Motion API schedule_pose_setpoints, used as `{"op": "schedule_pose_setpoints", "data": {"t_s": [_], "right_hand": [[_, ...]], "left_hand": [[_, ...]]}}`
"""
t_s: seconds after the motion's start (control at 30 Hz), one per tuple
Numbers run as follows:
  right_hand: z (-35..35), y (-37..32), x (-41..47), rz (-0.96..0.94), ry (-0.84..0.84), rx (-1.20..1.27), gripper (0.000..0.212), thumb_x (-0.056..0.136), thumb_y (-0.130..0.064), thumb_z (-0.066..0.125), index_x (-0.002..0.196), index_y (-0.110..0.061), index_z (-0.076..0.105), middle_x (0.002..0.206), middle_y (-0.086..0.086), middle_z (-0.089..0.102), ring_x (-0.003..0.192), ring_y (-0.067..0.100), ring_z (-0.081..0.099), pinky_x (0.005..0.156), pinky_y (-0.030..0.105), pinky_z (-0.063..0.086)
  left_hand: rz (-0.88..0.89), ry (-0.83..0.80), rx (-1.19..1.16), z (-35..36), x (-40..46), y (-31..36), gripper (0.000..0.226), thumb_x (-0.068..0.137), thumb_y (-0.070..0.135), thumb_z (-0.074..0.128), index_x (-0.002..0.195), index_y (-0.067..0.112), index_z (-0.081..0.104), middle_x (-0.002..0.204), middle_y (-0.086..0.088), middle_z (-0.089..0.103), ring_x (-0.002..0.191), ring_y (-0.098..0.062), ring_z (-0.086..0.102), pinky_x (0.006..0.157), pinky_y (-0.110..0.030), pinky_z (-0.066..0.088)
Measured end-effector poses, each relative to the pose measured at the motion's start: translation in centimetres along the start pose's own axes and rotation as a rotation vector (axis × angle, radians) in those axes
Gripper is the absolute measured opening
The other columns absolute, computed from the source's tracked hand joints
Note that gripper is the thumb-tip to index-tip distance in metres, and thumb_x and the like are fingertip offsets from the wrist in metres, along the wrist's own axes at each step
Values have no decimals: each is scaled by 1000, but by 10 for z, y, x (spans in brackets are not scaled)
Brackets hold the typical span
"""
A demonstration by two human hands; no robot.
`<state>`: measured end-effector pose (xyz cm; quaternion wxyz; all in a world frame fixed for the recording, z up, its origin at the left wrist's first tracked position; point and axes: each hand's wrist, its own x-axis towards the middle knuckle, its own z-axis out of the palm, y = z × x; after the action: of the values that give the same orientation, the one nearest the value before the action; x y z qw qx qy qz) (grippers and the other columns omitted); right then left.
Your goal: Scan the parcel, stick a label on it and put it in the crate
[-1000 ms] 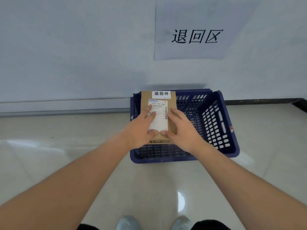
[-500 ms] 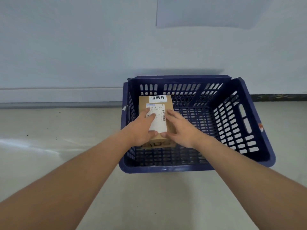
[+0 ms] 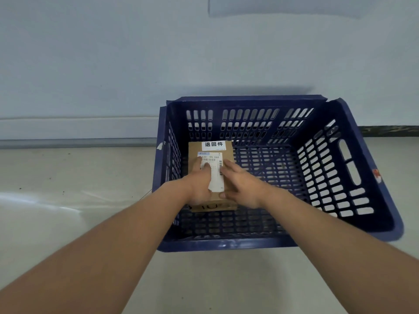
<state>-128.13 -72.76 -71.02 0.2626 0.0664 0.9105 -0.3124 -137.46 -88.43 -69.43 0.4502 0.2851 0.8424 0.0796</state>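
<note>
Two bare hands hold a small cardboard parcel [image 3: 228, 152] inside a dark blue slotted crate [image 3: 226, 244], at its left side. The left hand [image 3: 200, 185] and right hand [image 3: 243, 188] each keep a grip clamped on the parcel. Two white labels show on top. The crate sits on a pale floor [image 3: 68, 200].

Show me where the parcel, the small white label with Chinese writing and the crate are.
parcel [image 3: 227, 152]: head view, bare cardboard top.
small white label [image 3: 213, 144]: head view, its middle.
crate [image 3: 226, 244]: head view, near rim.

White sticker [image 3: 214, 144] on parcel [image 3: 228, 155]: "退回件". Shipping label [image 3: 215, 175]: "530- D5 065", barcodes unreadable.
</note>
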Motion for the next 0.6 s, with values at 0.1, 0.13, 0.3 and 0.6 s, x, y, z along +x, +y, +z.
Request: {"op": "schedule_pose_setpoints", "data": {"t_s": [0.1, 0.13, 0.3, 0.6], "right_hand": [[2, 0, 3, 5, -18, -28, 92, 100, -22, 71, 167, -7, 10, 176, 9, -13, 162, 24, -3, 128, 26, 4], [3, 0, 5, 9, -20, -34, 93, 100, -21, 71, 167, -7, 9, 176, 9, -14, 162, 24, -4, 129, 29, 5], [12, -3, 11, 7, -16, -67, 95, 98, -17, 73, 167, -4, 8, 175, 9, -16, 162, 24, -3, 129, 28, 8], [14, -1, 12, 60, -25, -203, 94, 96, -28, 73, 168, -15, 14, 176, -2, -15, 160, 25, 18, 127, 41, 28]], "left_hand": [[-17, -1, 37, 2, 3, -4, 94, 99, 10, 54, 158, 13, -19, 163, -1, -36, 153, -30, 18, 122, -33, 24], [-23, 7, 51, 2, 4, -5, 95, 98, 10, 55, 158, 12, -19, 163, -1, -36, 152, -31, 19, 122, -36, 26], [-62, 49, 125, 8, 7, -9, 99, 94, 8, 57, 158, 15, -19, 163, 1, -35, 144, -38, 32, 116, -44, 36], [-65, 137, 392, 19, 9, -5, 97, 90, 3, 61, 159, 3, -8, 166, -17, -22, 152, -44, -17, 124, -54, 17]]}}
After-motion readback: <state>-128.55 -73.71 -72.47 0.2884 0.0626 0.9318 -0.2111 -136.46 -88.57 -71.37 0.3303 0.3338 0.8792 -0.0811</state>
